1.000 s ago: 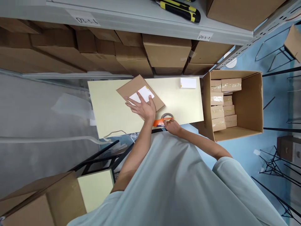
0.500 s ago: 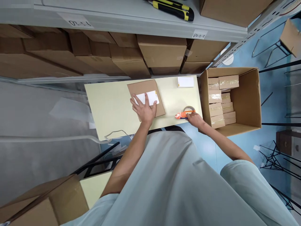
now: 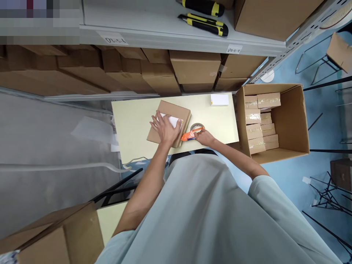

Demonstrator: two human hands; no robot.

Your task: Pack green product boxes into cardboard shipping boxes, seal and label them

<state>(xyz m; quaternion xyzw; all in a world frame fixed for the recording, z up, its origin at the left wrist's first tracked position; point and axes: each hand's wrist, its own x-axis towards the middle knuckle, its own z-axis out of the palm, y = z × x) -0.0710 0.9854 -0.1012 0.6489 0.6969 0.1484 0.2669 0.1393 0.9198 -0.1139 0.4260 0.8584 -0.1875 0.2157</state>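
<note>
My left hand (image 3: 165, 129) lies with fingers spread on a flat cardboard box (image 3: 168, 106), over a white card (image 3: 174, 120) on its top. The box sits tilted at an angle on the pale yellow tabletop (image 3: 134, 128). To its right, my right hand (image 3: 205, 137) is closed round an orange tape dispenser (image 3: 189, 136) that carries a roll of tape (image 3: 197, 126). The dispenser's front end is close to the box's right side; I cannot tell whether they touch. A small white box (image 3: 219, 99) lies at the table's back right.
A large open carton (image 3: 293, 121) with several small taped boxes stands right of the table. Behind, a metal shelf (image 3: 165, 40) holds two utility knives (image 3: 206, 25) above a row of cartons (image 3: 195, 66). Another carton (image 3: 79, 227) is at the lower left.
My right hand has brought the tape dispenser leftward, from the table's right end to beside the box. The box under my left hand has turned and now shows its right side. The view has shifted slightly.
</note>
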